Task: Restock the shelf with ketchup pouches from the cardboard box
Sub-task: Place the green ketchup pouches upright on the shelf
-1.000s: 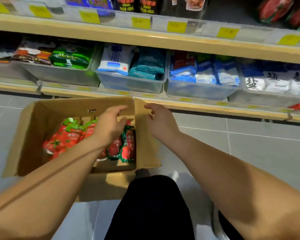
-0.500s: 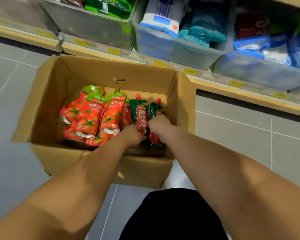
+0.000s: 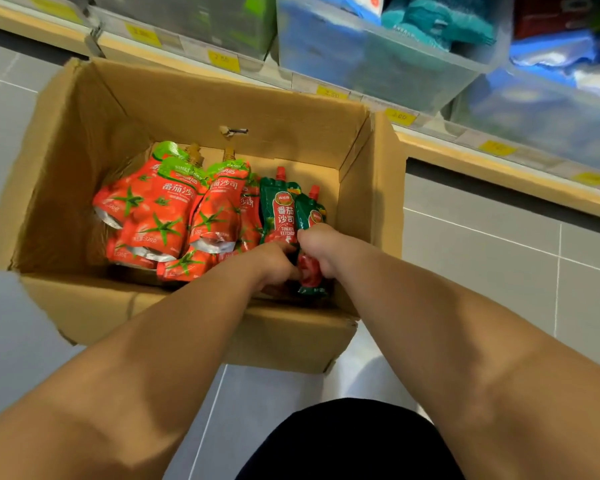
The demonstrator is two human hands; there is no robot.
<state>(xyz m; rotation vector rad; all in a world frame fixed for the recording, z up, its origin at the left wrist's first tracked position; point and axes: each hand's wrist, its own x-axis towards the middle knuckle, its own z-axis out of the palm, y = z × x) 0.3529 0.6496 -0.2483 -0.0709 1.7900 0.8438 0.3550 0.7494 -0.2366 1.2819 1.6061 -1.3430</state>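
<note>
Brown cardboard box point(image 3: 174, 109), both hands inside: right hand point(image 3: 321, 249) clenched on green, red-capped ketchup pouch point(image 3: 310, 237); left hand point(image 3: 274, 265) curled beside it, grip unclear. Orange tomato-print pouches point(image 3: 167, 216) left of both.

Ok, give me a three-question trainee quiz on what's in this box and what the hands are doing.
1. True or false: the cardboard box stands on the floor in front of the shelf.
2. Which pouches lie at the box's right end? A) orange pouches B) green pouches C) blue packs
3. Fill in: the right hand is closed on a ____ pouch.

Key: 1 true. 2 B, the green pouches; the orange pouches fill the left. 3 green; the left hand reaches in beside it.
</note>
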